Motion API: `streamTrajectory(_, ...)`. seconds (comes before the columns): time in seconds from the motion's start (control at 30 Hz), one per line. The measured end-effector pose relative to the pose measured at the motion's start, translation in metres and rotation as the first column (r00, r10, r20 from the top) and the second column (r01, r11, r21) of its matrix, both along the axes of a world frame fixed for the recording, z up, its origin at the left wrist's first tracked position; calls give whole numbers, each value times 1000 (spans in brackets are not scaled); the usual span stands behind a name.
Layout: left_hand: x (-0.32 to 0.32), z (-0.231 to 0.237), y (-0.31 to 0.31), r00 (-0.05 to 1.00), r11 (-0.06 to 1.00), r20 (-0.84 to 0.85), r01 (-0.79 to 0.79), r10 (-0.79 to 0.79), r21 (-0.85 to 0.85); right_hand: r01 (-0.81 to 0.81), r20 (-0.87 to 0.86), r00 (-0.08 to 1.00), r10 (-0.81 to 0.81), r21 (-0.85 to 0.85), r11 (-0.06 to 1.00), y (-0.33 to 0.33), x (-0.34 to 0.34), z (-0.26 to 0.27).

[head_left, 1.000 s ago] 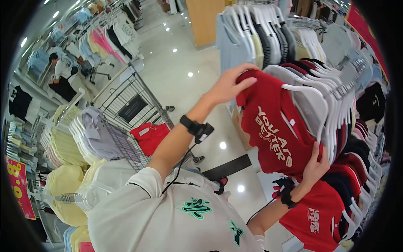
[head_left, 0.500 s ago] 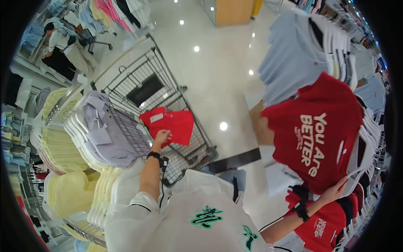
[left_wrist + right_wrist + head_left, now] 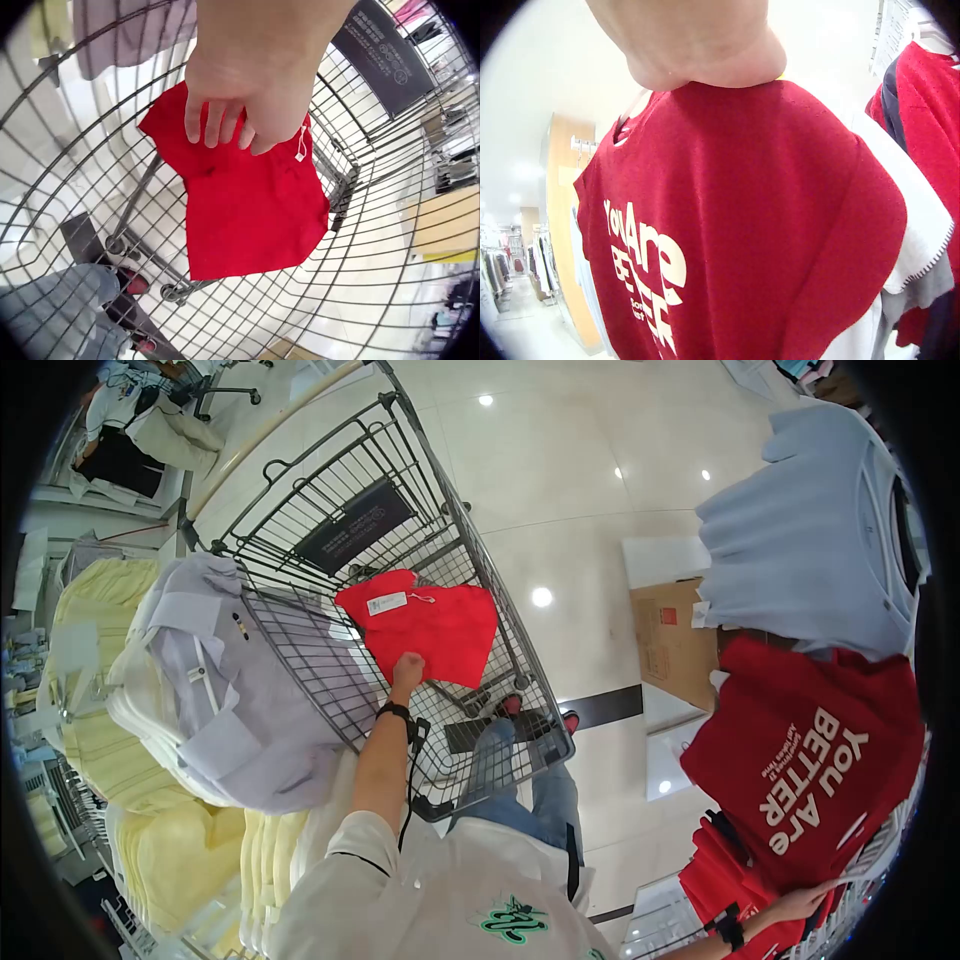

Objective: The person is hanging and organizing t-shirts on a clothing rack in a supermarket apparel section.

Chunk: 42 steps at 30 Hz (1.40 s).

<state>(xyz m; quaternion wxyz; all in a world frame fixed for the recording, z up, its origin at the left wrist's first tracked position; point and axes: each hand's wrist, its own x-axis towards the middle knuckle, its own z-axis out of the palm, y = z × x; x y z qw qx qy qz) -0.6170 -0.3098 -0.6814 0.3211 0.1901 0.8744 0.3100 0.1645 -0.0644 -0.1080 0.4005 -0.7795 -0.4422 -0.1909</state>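
My left hand (image 3: 407,672) is over the shopping cart (image 3: 480,575), at the near edge of a bright red garment (image 3: 440,630) with a white tag. In the left wrist view, its loosely bent fingers hang down over the red cloth, apart from one another. On the right, my right hand (image 3: 800,903) holds a dark red T-shirt (image 3: 750,730) at its shoulder, by the white hanger (image 3: 850,878). White letters reading "You Are Better" run across the shirt front. The right fingers are hidden in the right wrist view, where the heel of the hand sits over the shoulder.
Lavender shirts (image 3: 240,710) and yellow tops (image 3: 175,850) hang on the left, close by the cart. A light blue T-shirt (image 3: 810,530) hangs at the right above a cardboard box (image 3: 670,640). Another person (image 3: 130,420) is bent over at the upper left.
My left hand has left the dark red T-shirt and come across to the red garment in the cart. The right hand stays at the shirt's shoulder. The head view has tilted down toward the cart.
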Motion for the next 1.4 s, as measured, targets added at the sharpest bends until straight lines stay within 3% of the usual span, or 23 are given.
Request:
streamTrajectory(0.23,-43,-18,62,976,959,-72,185,-205,-217,40,8,999,-40,-35,999,-19,-26,-67)
streamTrajectory(0.3,-44,-31,71,992,949,-35,109,-125,-297,49,18,999,-48,-36,998,-23,-28,-77)
streamTrajectory(0.43,-43,-5,92,999,930,41,13,3,-366,47,44,998,-45,-37,998,-21,-28,-87)
streamTrajectory(0.5,-54,-2,86,984,889,24,171,-178,-425,33,45,998,-31,-42,999,-17,-30,-92)
streamTrajectory(0.63,-64,-21,65,977,908,18,206,-215,-364,34,36,999,-33,-21,999,-24,-35,-100)
streamTrajectory(0.77,-50,-35,55,986,945,-60,129,-153,-300,23,60,998,-24,16,1000,-18,-31,-100)
streamTrajectory(0.87,-40,-50,49,999,958,47,-9,23,-287,-7,82,997,4,27,1000,-1,-29,-104)
streamTrajectory(0.97,-28,-17,57,996,925,-25,69,-85,-373,-27,97,995,25,21,999,5,-24,-107)
streamTrajectory(1.1,-35,-11,48,977,920,-92,147,-193,-362,-31,86,996,27,35,999,-3,-20,-103)
streamTrajectory(1.17,-43,-1,45,989,956,-30,129,-142,-262,-29,77,997,25,49,998,-8,-15,-95)
streamTrajectory(1.23,-44,22,49,985,966,-120,91,-123,-242,-28,63,998,24,66,997,-12,-7,-86)
streamTrajectory(1.3,-35,81,61,997,991,60,-44,52,-123,-32,47,999,28,92,995,-11,3,-74)
streamTrajectory(1.4,-32,133,67,993,999,-116,33,-29,38,-40,25,999,37,137,990,-9,28,-53)
